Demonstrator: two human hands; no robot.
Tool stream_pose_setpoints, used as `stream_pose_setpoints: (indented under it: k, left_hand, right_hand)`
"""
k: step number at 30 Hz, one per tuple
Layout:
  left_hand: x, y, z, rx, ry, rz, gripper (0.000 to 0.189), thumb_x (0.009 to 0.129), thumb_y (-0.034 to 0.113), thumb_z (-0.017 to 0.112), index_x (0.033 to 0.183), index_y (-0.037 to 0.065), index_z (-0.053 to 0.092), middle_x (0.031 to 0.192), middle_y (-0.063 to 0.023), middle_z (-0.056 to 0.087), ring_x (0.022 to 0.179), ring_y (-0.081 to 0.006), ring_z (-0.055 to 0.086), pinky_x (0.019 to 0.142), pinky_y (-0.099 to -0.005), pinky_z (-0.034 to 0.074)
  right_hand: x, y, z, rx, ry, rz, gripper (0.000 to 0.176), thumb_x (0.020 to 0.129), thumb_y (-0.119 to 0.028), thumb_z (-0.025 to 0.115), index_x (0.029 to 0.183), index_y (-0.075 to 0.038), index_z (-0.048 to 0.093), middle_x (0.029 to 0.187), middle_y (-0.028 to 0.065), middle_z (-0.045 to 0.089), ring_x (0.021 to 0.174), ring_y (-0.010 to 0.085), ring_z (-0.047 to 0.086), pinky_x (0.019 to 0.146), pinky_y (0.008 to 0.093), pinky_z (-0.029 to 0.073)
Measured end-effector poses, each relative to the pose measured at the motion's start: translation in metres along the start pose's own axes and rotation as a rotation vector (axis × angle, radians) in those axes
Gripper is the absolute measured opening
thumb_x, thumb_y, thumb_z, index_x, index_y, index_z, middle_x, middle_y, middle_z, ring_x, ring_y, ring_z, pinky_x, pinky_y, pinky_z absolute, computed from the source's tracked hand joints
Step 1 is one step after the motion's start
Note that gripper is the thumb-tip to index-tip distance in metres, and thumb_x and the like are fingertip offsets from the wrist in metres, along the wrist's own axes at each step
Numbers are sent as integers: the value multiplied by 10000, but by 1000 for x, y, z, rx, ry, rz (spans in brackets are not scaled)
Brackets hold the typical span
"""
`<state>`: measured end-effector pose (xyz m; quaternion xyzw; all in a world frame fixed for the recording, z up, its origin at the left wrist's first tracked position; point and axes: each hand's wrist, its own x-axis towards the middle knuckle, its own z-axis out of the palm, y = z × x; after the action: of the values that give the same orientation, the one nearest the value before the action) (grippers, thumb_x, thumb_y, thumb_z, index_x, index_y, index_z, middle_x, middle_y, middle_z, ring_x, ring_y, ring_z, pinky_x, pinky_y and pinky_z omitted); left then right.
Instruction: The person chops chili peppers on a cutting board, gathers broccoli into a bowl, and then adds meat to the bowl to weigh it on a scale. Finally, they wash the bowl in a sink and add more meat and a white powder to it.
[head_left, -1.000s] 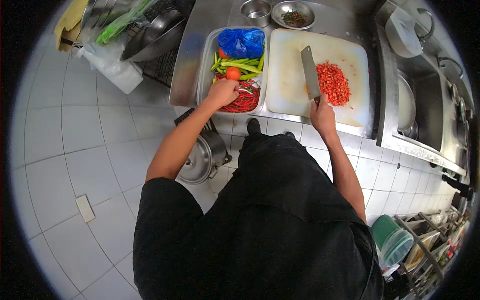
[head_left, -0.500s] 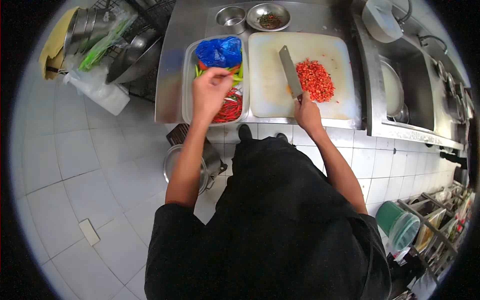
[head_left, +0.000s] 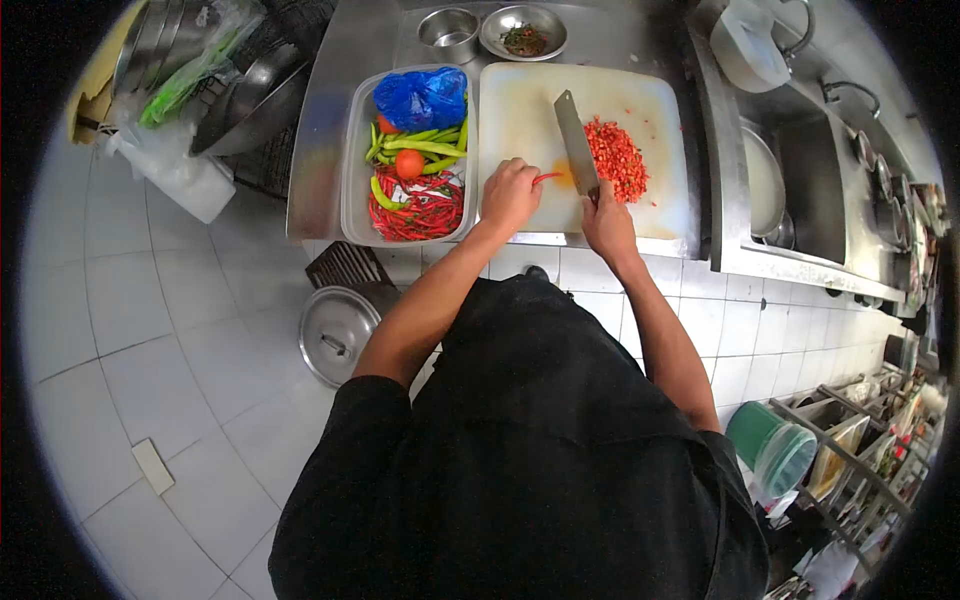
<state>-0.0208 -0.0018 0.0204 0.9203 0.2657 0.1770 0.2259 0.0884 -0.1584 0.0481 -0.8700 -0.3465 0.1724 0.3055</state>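
Note:
On the white cutting board, my left hand is closed on a red chili pepper whose end sticks out to the right. My right hand grips the handle of a cleaver, its blade pointing away from me, between the chili and a heap of chopped red chilies. Left of the board stands a clear plastic tub. Inside are whole red chilies, green peppers, a tomato and a blue plastic bag.
Behind the board are a steel pot and a steel bowl with chili stems. A sink lies to the right. On the floor at left is a lidded steel pot; a green bucket stands at lower right.
My left hand has moved right from over the tub to the board and now holds a red chili there. The cleaver remains beside the chopped heap in my right hand.

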Motion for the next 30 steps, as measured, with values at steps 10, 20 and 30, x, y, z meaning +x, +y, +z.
stream_pose_setpoints:
  k: [10, 20, 30]
  left_hand:
    - [-32, -9, -10, -106, 121, -12, 156, 768, 80, 690, 917, 35, 686, 933, -92, 591, 926, -292, 567, 810, -409, 470]
    - [-18, -18, -3, -58, 28, 127, 92, 762, -4, 622, 838, 11, 672, 853, -110, 575, 903, -304, 564, 795, -409, 468]
    - [-18, -19, -3, -52, -31, 145, 128, 745, -23, 602, 839, 12, 682, 844, -113, 570, 894, -304, 558, 794, -409, 476]
  right_hand:
    - [-1, -7, 1, 21, 8, -61, 262, 916, -172, 517, 1098, -16, 412, 848, 296, 634, 778, 491, 613, 720, 566, 475]
    - [18, -18, -1, -114, -70, -98, 232, 922, -184, 499, 1035, 0, 415, 775, 300, 625, 743, 485, 620, 692, 565, 482]
    - [25, -8, 19, -140, -85, -96, 213, 884, -115, 478, 1022, 21, 391, 760, 333, 608, 762, 497, 622, 700, 567, 491]
